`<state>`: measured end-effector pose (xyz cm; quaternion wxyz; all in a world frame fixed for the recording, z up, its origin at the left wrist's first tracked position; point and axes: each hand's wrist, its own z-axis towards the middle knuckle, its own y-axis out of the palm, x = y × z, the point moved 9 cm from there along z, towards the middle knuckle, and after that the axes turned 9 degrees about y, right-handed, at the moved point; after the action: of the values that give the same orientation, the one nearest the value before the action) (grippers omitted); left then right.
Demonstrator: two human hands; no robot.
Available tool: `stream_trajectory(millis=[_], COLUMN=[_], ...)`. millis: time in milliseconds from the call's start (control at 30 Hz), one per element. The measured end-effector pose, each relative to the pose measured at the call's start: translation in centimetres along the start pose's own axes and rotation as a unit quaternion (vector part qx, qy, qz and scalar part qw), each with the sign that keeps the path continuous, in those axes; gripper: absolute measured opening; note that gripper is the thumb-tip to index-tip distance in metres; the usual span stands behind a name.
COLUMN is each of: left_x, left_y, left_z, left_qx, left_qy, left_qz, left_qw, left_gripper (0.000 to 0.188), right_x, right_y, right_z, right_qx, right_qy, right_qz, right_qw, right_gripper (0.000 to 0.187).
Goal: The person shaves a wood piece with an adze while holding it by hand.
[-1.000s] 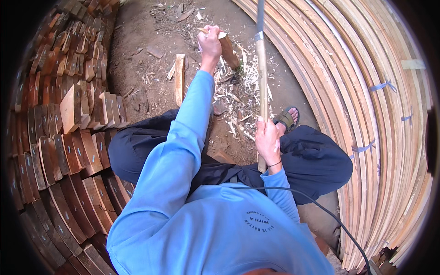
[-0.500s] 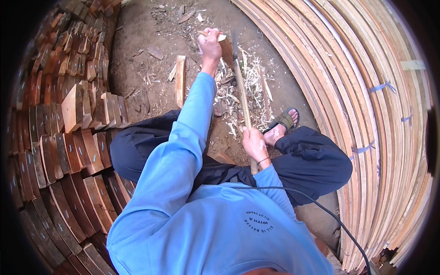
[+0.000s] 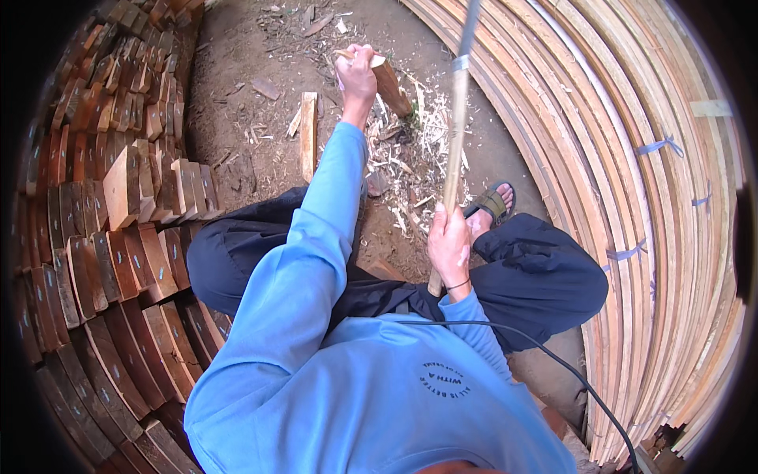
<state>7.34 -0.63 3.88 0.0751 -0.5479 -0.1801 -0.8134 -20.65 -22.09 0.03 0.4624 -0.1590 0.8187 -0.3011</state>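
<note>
My left hand [image 3: 357, 81] is closed round the upper end of a short piece of wood [image 3: 392, 88], which leans down to the right over the shavings. My right hand [image 3: 448, 246] grips the wooden handle of a long-handled machete [image 3: 456, 134] close to its lower end. A pale metal collar joins that handle to a narrow grey blade [image 3: 470, 28], whose tip runs out of the top of the view. The blade is raised, apart from the wood.
Pale wood shavings [image 3: 434, 126] litter the dirt ground. A loose plank [image 3: 309, 134] lies left of my left forearm. Stacked wood blocks [image 3: 126, 261] rise on the left, and long bundled strips [image 3: 584, 134] curve along the right. A black cable [image 3: 545, 346] crosses my lap; my sandalled foot [image 3: 496, 204] is near the handle.
The machete has swung up and to the right, away from the piece of wood. My right hand has shifted slightly right and up; my left hand has hardly moved.
</note>
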Motion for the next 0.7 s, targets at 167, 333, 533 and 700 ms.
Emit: stream_trajectory(millis=[167, 333, 533, 700], left_x=[0.3, 0.0, -0.5, 0.5], left_y=[0.2, -0.3, -0.6, -0.8], left_z=[0.0, 0.0, 0.0, 0.2], left_qx=[-0.01, -0.001, 0.006, -0.022], left_qy=[0.011, 0.007, 0.005, 0.042], left_qz=[0.007, 0.025, 0.032, 0.045], left_qw=[1.0, 1.0, 0.999, 0.998], left_gripper=[0.023, 0.023, 0.025, 0.023], right_x=[-0.8, -1.3, -2.0, -1.9], right_y=[0.6, -1.0, 0.8, -2.3], right_z=[0.0, -0.1, -0.3, 0.3], right_qx=[-0.047, -0.008, -0.1, -0.023], right_qy=[-0.027, -0.047, -0.036, -0.028], right_qz=[-0.063, -0.018, -0.139, -0.018], right_qw=[0.997, 0.999, 0.985, 0.999], right_gripper=[0.028, 0.027, 0.028, 0.028])
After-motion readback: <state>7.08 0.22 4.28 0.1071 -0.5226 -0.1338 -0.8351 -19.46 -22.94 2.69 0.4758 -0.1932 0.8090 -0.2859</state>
